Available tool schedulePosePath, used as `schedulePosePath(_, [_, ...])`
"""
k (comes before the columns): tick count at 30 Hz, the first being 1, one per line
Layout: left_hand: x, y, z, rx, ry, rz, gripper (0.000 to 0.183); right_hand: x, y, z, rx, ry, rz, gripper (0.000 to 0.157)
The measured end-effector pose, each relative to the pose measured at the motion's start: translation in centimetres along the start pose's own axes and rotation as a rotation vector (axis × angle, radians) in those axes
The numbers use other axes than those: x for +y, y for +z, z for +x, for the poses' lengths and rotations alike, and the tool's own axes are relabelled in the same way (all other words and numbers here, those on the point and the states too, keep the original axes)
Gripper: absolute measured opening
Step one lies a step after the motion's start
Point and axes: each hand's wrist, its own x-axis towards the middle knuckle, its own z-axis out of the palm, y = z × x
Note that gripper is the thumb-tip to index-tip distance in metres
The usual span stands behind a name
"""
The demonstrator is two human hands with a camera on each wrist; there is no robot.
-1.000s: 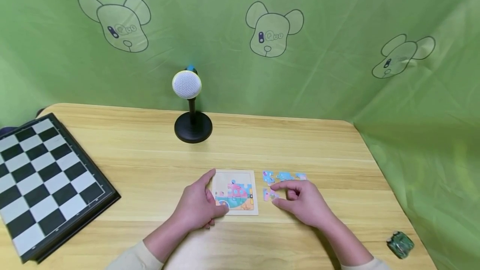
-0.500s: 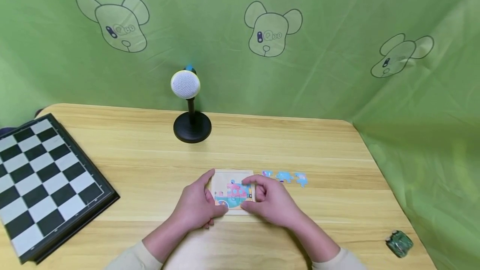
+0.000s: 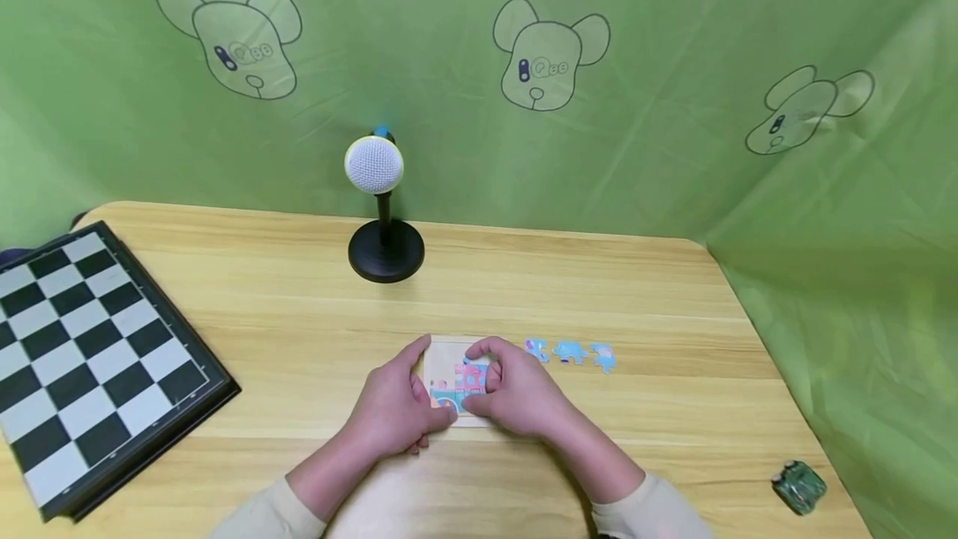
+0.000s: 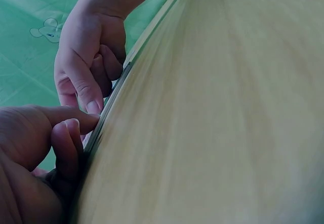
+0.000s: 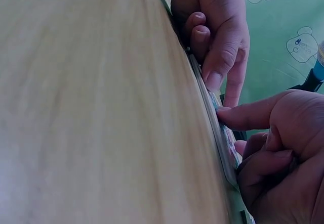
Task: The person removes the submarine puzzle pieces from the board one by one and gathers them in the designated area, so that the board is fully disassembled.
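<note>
A small square jigsaw puzzle board [image 3: 446,353] lies flat on the wooden table, with pink and teal pieces [image 3: 446,400] set in its lower part and bare wood along its top left. My left hand [image 3: 389,406] grips the board's left side, thumb at the bottom edge and index finger toward the top corner. Over the right half, my right hand [image 3: 521,389] pinches a puzzle piece between thumb and index finger, mostly hidden by the hand. In the right wrist view, the right thumb [image 5: 235,114] comes down at the board's edge, close to the left thumb [image 5: 215,77].
Three loose blue puzzle pieces [image 3: 570,352] lie in a row right of the board. A microphone on a black stand [image 3: 386,251] stands toward the back. At the left is a chessboard [image 3: 101,364]; a small green object [image 3: 798,487] sits near the right edge.
My right hand has picked up the pinkish puzzle piece from right of the board and moved left with it over the board. The left hand stays at the board's left side.
</note>
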Motion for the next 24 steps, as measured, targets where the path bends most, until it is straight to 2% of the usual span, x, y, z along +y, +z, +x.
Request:
schedulePosePath(8, [-0.01,-0.01,-0.02,-0.002,0.004,0.003,0.101,0.17,0.02,0.05,-0.007,0.010,0.014,0.049])
schedulePosePath(24, [0.00,0.08,-0.03,0.003,-0.004,-0.017,0.101,0.21,-0.04,-0.47,-0.006,-0.039,0.026,0.037])
